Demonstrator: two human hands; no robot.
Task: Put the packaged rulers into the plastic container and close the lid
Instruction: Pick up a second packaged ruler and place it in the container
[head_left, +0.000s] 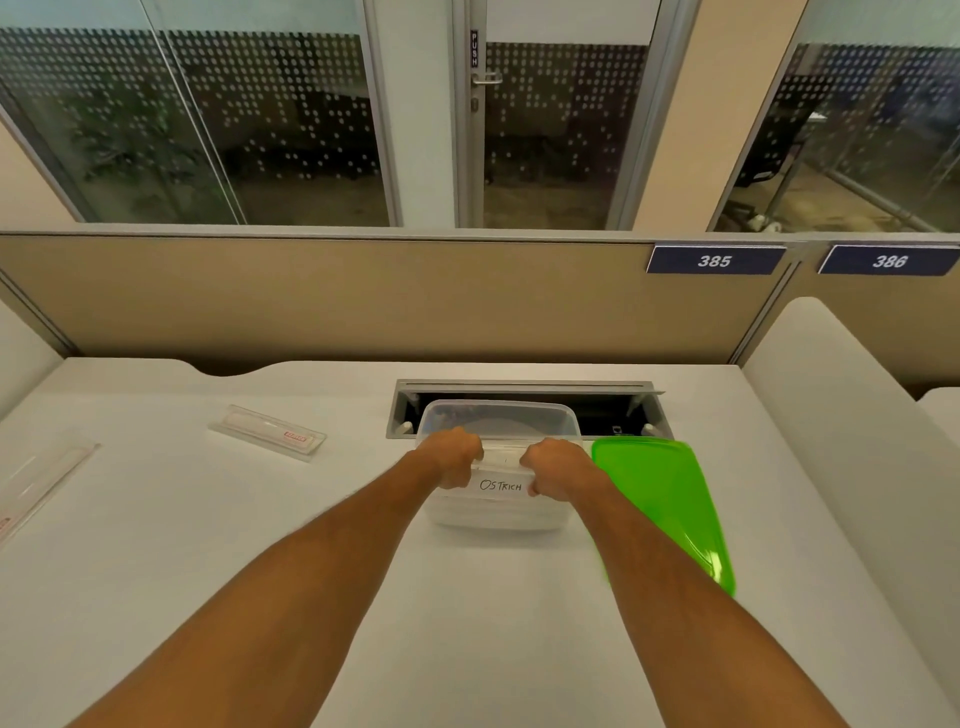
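Note:
A clear plastic container (501, 415) with a label reading "OSTRICH" stands open at the middle of the white desk. My left hand (453, 457) and my right hand (557, 466) both grip a clear packaged ruler (503, 457) that lies across the container's near rim. The green lid (665, 499) lies flat on the desk just right of the container. Two more packaged rulers lie to the left: one (270, 432) with a red label, another (36, 480) at the desk's far left edge.
An open cable well (524, 395) is sunk into the desk right behind the container. A beige partition (363, 296) closes off the back. Low white dividers stand at the left and right sides of the desk.

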